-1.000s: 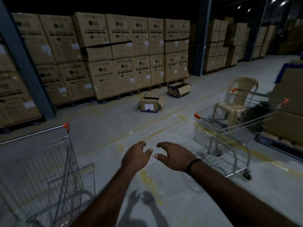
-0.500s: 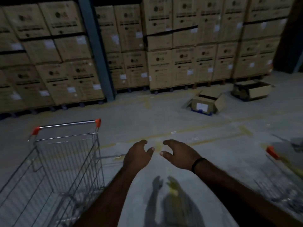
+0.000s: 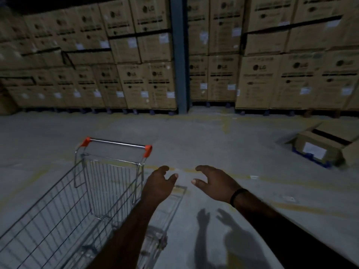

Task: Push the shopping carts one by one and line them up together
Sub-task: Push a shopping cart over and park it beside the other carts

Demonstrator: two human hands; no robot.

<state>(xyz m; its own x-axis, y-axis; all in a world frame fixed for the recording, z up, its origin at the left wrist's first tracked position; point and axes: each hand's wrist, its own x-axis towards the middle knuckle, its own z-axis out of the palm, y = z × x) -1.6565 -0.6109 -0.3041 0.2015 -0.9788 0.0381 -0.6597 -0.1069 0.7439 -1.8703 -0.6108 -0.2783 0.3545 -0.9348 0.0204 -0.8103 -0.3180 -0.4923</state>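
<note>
Presently, both forearms are extending forward from the lower edge of the view, and both hands are hanging empty over the concrete floor (image 3: 223,136). The left hand (image 3: 158,184) is showing loosely curled fingers and a spread thumb, gripping nothing. It is overlapping the right side wall of the shopping cart (image 3: 77,202) in the view, and whether it is touching the wire cannot be told. The right hand (image 3: 214,182), wearing a dark wristband (image 3: 236,197), is likewise hovering half-open with fingers bent and nothing held, well apart from the cart. Shadows of the two hands (image 3: 211,224) are falling on the floor just below them. The cart, a wire basket type, is standing on the floor at lower left and running away from the person, with its handle bar (image 3: 116,143) and orange end caps (image 3: 147,149) lying at the far end; neither hand is touching that bar. Faded yellow lines (image 3: 281,181) are crossing the floor beyond the hands. Farther right, an opened cardboard box (image 3: 320,150) is lying near the floor's right edge. Along the far edge, stacked cartons (image 3: 147,84) are standing in rows either side of a blue steel column (image 3: 178,55).
</note>
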